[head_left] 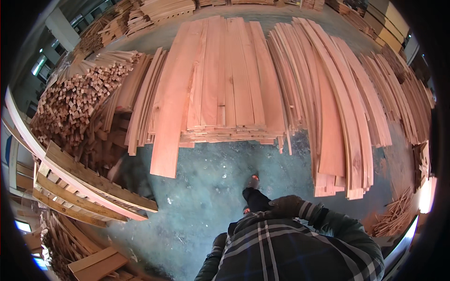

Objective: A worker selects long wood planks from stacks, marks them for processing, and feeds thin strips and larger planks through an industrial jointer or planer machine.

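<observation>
My right hand [285,205], in a dark glove, is drawn up against my chest with its fingers curled and nothing in it. My left hand [218,240], also gloved, hangs low by my side, mostly hidden by my plaid jacket. Neither hand touches wood. One foot [253,181] is stepping forward on the concrete floor [211,187]. Just ahead lies a flat stack of reddish planks [225,79], with one long plank [169,117] sticking out at its left.
A fan of long thin boards [337,112] lies to the right. A pile of short square sticks [75,103] and a wooden pallet [79,187] are to the left. Offcuts [393,213] lie at the lower right, and more stacks sit behind.
</observation>
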A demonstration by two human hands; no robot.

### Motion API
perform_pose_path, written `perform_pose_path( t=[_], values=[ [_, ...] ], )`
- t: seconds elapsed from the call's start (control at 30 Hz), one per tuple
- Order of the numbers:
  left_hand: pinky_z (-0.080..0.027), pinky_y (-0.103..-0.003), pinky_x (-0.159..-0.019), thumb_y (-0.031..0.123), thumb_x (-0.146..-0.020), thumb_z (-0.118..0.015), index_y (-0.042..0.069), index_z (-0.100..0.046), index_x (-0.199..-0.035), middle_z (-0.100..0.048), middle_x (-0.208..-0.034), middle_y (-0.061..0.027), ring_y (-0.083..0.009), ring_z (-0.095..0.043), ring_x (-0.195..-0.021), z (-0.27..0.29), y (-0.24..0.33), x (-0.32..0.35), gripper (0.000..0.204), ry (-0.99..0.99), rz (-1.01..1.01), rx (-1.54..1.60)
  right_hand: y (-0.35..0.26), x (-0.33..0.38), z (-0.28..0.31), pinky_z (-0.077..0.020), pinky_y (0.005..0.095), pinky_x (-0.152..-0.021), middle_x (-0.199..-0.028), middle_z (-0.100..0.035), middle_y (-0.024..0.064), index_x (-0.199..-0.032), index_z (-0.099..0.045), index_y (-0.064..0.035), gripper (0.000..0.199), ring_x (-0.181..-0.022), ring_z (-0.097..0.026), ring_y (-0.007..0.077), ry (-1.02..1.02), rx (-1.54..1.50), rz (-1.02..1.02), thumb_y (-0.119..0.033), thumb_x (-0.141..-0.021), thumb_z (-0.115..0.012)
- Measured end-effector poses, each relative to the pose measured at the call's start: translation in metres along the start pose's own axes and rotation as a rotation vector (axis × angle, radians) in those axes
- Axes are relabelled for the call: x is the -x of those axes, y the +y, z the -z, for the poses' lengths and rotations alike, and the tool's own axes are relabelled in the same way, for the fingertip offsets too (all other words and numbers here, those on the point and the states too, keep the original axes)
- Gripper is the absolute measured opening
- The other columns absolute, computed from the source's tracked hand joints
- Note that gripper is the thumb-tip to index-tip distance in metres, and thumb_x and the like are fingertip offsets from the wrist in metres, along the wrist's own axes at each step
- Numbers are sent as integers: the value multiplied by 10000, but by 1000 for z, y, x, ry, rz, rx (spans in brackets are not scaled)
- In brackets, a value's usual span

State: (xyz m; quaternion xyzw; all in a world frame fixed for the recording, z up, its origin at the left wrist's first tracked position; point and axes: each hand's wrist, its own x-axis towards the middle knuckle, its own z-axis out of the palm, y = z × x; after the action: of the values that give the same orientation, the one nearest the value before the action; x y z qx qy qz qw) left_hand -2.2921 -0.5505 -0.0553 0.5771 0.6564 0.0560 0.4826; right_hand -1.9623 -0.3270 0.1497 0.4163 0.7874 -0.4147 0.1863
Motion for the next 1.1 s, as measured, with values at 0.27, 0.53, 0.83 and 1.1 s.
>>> perform_pose_path(
  t=[0.27, 0.53, 0.83, 1.1],
  values=[
    [-494, -511, -731, 286, -833, -562, 97, -655, -791, -659, -871, -181, -396, -630, -863, 110, -23, -81, 214, 47, 72, -368, -9, -96, 90, -501, 475, -762, -919, -660, 172, -1012, -600, -72, 315, -887, -629, 387, 133, -6, 283, -351, -896, -508],
    [-509, -452, -783, 217, -876, -530, 78, -597, -966, -632, -982, -164, -362, -607, -931, 261, 134, -196, 179, 457, -46, -2, -8, -176, 196, -487, 503, -840, -1049, -661, 198, -1223, -581, -85, 441, -962, -626, 387, 142, 31, 362, -357, -886, -497],
    [-515, -445, -790, 188, -881, -522, 87, -636, -926, -651, -931, -148, -344, -632, -902, 299, 88, -306, 159, 79, -391, -469, 63, -291, 131, -471, 451, -912, -1095, -657, 189, -1150, -639, -58, 413, -1038, -607, 362, 300, 11, 340, -362, -890, -531],
    [-510, -476, -766, 156, -855, -555, 90, -653, -947, -668, -965, -179, -378, -633, -928, 368, 25, -377, 150, -73, -218, -391, 159, -277, 67, -502, 439, -836, -993, -700, 162, -958, -727, -120, 451, -971, -651, 342, -297, -195, -505, -494, -889, -485]
  ],
)
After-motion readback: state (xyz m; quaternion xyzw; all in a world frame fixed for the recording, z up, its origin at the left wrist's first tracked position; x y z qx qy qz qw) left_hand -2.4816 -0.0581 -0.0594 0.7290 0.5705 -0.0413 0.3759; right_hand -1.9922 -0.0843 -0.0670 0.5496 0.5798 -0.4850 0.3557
